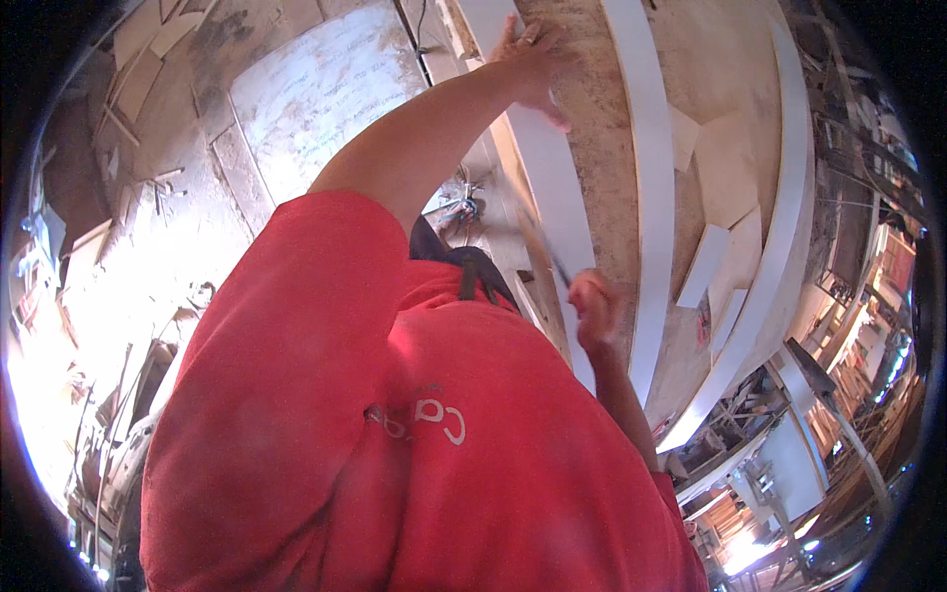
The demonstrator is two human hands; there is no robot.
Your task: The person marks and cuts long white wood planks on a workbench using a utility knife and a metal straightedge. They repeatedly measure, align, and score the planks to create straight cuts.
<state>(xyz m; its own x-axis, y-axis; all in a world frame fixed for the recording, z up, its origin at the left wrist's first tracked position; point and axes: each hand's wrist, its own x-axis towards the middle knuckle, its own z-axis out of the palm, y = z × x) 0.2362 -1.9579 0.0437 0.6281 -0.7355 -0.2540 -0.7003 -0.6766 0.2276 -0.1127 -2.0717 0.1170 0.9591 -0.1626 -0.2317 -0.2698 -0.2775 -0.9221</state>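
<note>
My left hand [531, 67] reaches far across the work table, fingers spread over a long white strip [552, 173] and the brown board beside it. It holds nothing. Closer to my body, my right hand [594, 304] is closed in a fist beside the same strip's edge. A long, thin, blade-like tool [555, 259] sticks out of this fist, pointing away from me along the strip's left edge. Blur hides its exact kind, and its handle is covered by my fingers.
Further right on the brown tabletop [597, 128] lie a second white strip [648, 197] and a third one [792, 148]. Between them are white offcuts [702, 264] and tan sheet pieces [728, 163]. A pale sheet [330, 94] lies at the left. Stacked timber [893, 271] stands far right.
</note>
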